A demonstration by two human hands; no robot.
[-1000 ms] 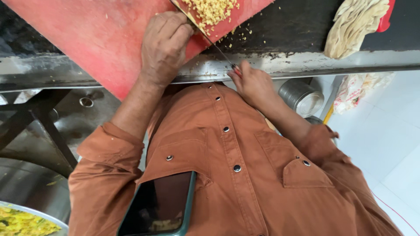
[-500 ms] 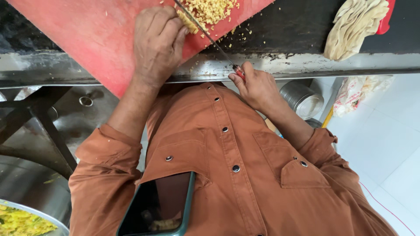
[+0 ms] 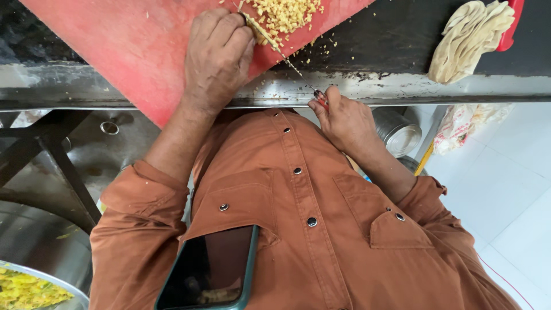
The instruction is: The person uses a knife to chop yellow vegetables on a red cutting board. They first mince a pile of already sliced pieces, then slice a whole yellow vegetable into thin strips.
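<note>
I count two hands at work: my left hand and my right hand. One knife, one red cutting board, one heap of chopped yellow bits. One stack of flatbreads. One phone in my pocket.

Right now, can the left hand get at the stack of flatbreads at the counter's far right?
Probably not easily: the left hand presses the knife blade on the red board; the flatbreads lie beyond the right hand.
</note>
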